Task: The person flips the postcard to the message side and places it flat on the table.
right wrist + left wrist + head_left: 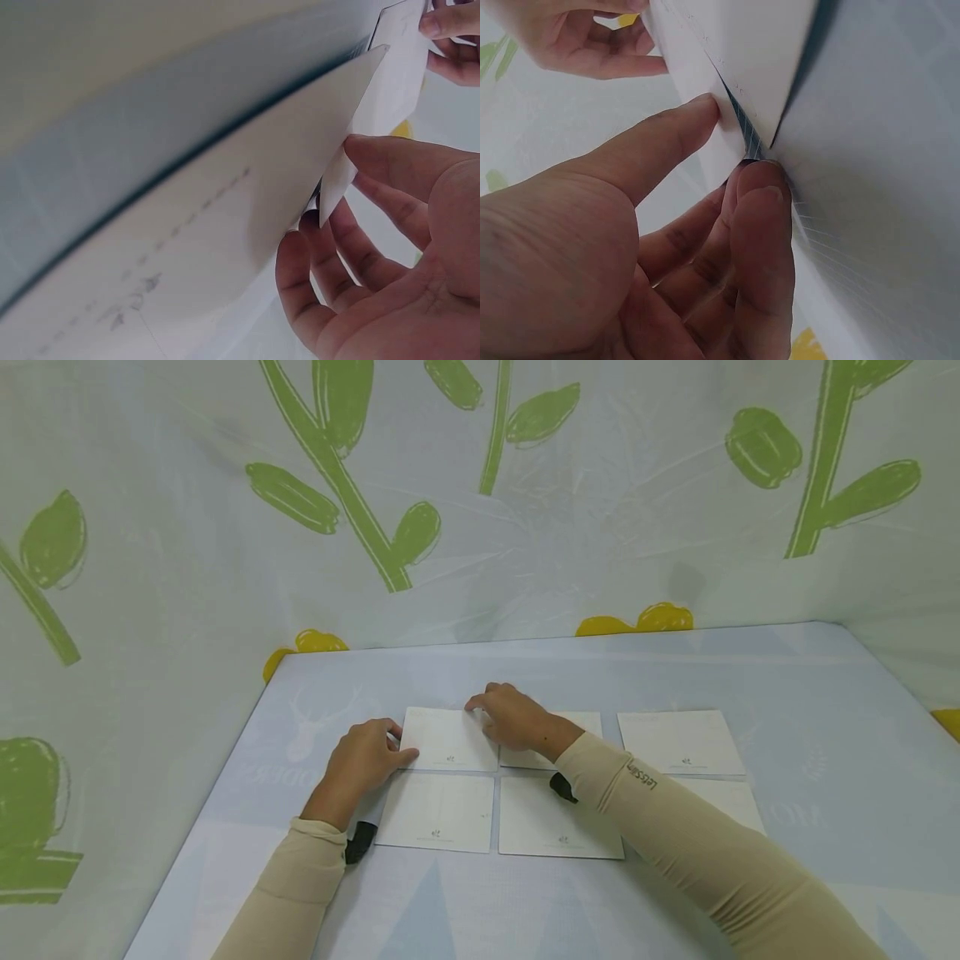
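Observation:
A white card (446,735) with a small printed mark near its lower edge lies at the top left of two rows of similar cards. My left hand (363,756) pinches its left edge; the thumb lies on the card's face in the left wrist view, with the fingers at the edge. At the card's right edge, my right hand (517,718) grips it between thumb and fingers, and in the right wrist view the card's corner (334,195) stands raised. My right hand and forearm partly cover the neighbouring upper middle card (585,722).
Below lie a lower left card (435,814) and a lower middle card (555,827). An upper right card (678,743) and a partly hidden lower right card (727,802) are beyond my right sleeve. The pale blue tabletop (525,910) meets a leaf-patterned curtain (600,527) behind.

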Demonstrator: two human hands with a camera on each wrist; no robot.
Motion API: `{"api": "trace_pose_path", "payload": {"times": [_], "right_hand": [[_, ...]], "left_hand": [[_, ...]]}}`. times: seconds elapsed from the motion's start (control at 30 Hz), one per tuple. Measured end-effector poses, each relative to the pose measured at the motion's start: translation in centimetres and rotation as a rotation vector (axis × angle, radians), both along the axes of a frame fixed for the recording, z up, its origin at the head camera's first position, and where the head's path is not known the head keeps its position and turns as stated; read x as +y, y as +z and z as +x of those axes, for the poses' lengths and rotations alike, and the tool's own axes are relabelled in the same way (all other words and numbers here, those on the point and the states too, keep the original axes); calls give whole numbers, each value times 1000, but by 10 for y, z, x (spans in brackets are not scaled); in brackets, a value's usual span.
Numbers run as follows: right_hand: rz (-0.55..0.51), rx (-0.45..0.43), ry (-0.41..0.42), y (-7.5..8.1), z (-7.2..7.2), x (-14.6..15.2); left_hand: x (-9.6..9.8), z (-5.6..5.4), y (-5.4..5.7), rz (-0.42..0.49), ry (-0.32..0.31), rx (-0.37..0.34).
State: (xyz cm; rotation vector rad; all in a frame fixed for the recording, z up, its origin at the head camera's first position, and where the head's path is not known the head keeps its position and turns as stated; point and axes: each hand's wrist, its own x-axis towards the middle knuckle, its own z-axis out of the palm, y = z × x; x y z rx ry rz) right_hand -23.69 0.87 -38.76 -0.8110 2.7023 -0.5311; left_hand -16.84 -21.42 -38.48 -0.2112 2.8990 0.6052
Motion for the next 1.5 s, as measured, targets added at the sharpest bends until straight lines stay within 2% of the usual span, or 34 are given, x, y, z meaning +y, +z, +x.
{"api": "trace_pose_path", "payload": {"times": [0.63, 1.27, 1.5], "right_hand": [[24, 13, 11, 3, 3, -1], [41, 57, 33, 7, 6, -1], [50, 59, 35, 7, 7, -1]], "left_hand": [[2, 2, 1, -9, 9, 2], [2, 4, 3, -20, -14, 44], [1, 5, 0, -31, -22, 60]]}}
